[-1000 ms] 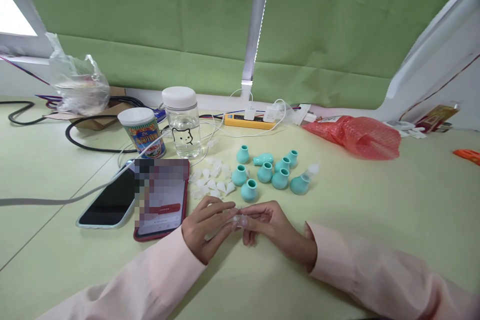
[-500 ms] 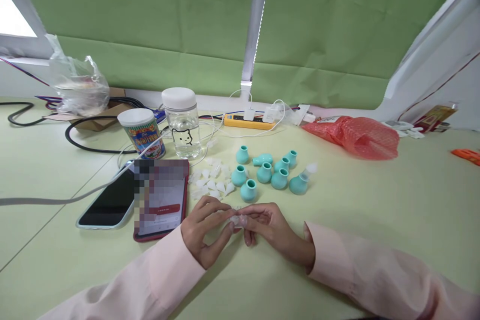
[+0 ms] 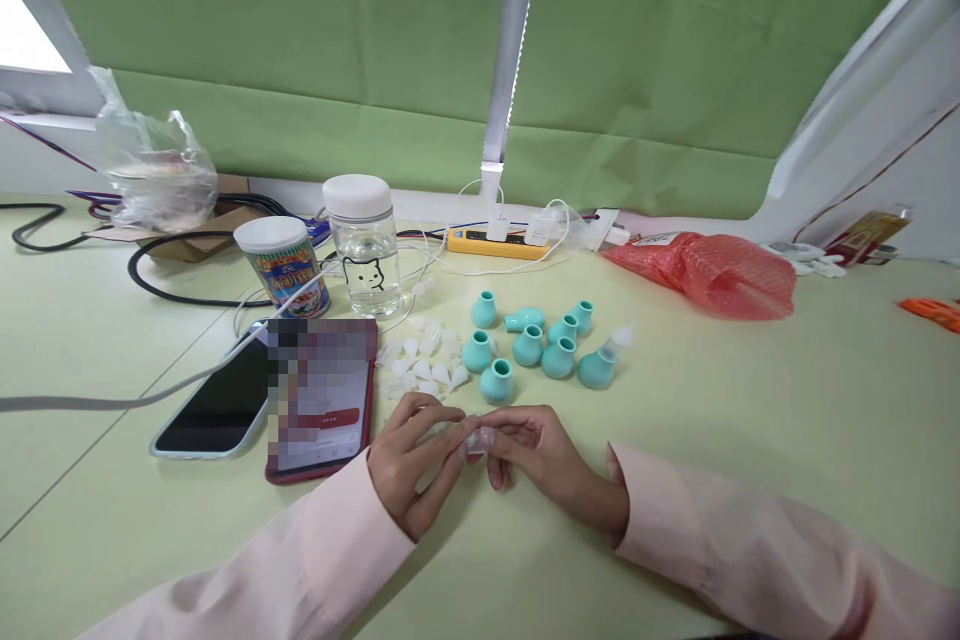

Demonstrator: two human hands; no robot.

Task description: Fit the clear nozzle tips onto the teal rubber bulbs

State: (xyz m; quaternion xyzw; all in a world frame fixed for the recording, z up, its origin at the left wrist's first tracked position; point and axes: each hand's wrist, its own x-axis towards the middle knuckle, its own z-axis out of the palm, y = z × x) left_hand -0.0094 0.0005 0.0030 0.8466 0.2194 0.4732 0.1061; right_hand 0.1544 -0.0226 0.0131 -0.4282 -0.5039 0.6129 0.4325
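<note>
Between the fingertips of both hands is a small translucent plastic piece (image 3: pixel 474 442), mostly covered by the fingers. My left hand (image 3: pixel 411 460) pinches it from the left with thumb and fingers. From the right, my right hand (image 3: pixel 541 452) grips the same piece, thumb on top and lower fingers curled. Just beyond the hands stand several teal squeeze bulbs (image 3: pixel 496 383) with open necks; one bulb (image 3: pixel 523 321) lies on its side. The rightmost bulb (image 3: pixel 595 369) has a translucent tip (image 3: pixel 621 337) in its neck. Several loose translucent tips (image 3: pixel 423 370) are scattered left of the bulbs.
Two phones, one dark (image 3: pixel 217 410) and one red-cased (image 3: pixel 321 405), lie left of my hands under a grey cable (image 3: pixel 112 404). Behind them are a snack can (image 3: pixel 283 270) and a water bottle (image 3: pixel 367 260). A yellow power strip (image 3: pixel 480 245) and red bubble wrap (image 3: pixel 720 272) lie farther back.
My left hand has shifted slightly to the right, its fingertips closing nearer to the right hand's around the translucent piece. The right hand is nearly still, and the bulbs stay put.
</note>
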